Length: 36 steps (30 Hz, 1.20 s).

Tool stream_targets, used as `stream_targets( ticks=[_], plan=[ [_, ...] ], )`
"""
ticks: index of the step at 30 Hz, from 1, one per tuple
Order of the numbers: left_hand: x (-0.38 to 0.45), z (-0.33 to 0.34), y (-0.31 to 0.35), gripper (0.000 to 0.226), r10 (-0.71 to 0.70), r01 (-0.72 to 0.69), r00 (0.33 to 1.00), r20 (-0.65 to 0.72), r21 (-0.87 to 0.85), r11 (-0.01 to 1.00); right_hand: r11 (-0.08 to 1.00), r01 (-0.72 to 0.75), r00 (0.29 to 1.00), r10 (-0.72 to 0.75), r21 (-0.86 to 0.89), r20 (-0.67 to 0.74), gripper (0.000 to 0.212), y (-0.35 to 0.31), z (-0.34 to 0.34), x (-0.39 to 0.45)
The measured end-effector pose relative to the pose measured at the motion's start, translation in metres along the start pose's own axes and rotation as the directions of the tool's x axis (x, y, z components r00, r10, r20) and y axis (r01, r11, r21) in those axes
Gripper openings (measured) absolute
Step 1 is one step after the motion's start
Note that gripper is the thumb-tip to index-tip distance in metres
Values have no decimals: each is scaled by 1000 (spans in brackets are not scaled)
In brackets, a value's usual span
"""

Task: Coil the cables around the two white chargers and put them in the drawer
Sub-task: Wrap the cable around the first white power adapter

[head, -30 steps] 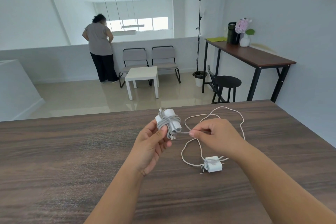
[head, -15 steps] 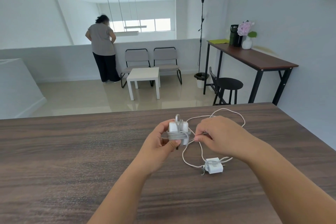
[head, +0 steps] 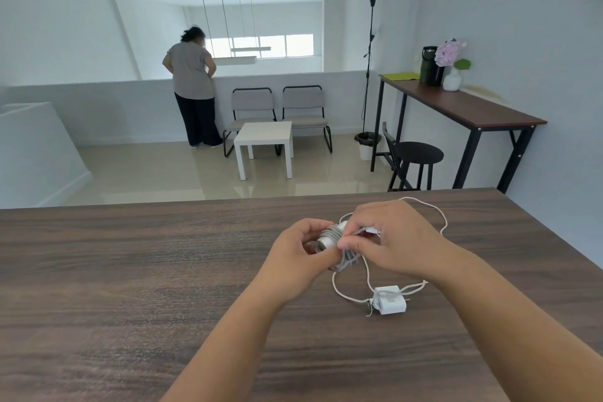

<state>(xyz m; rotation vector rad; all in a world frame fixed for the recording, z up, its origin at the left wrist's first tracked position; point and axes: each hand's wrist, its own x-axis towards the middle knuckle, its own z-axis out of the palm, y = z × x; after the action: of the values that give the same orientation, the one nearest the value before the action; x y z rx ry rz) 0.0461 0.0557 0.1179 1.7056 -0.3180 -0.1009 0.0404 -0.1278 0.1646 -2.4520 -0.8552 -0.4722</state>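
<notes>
Above the bench (head: pixel 130 271), the left hand (head: pixel 301 258) grips a light, hard charger (head: pixel 329 238) by its body while the right hand (head: pixel 388 238) pinches its limp, springy cable (head: pixel 347 263); the second charger (head: pixel 390 300) lies just nearer.

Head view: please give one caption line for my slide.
Both hands wind cable on one charger; second charger lies on the table.
</notes>
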Motion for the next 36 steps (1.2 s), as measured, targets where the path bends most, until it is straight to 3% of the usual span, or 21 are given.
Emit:
stream_targets(
  ticks=[8, 14, 20, 24, 36],
  plan=[
    [-8, 4, -9, 34, 51, -53, 998, -25, -80, 995, 898, -203, 969, 242, 391, -51, 5, 11, 4, -8],
    [-12, 7, -11, 33, 59, -63, 998, -27, -233, 970, 798, -228, 943, 324, 558, -79, 11, 13, 3, -11],
    [-12, 5, -12, 42, 109, -148, 987, -120, -394, 907, 792, -184, 946, 304, 582, -114, 12, 20, 6, -13],
    [-11, 2, -14, 42, 153, -194, 979, -131, -410, 891, 667, -199, 942, 332, 719, -48, 15, 19, 14, -12],
    [-12, 11, -17, 72, -17, -4, 1000, -24, -677, 736, 578, -187, 911, 405, 795, -80, 11, 12, 18, -13]
  ],
)
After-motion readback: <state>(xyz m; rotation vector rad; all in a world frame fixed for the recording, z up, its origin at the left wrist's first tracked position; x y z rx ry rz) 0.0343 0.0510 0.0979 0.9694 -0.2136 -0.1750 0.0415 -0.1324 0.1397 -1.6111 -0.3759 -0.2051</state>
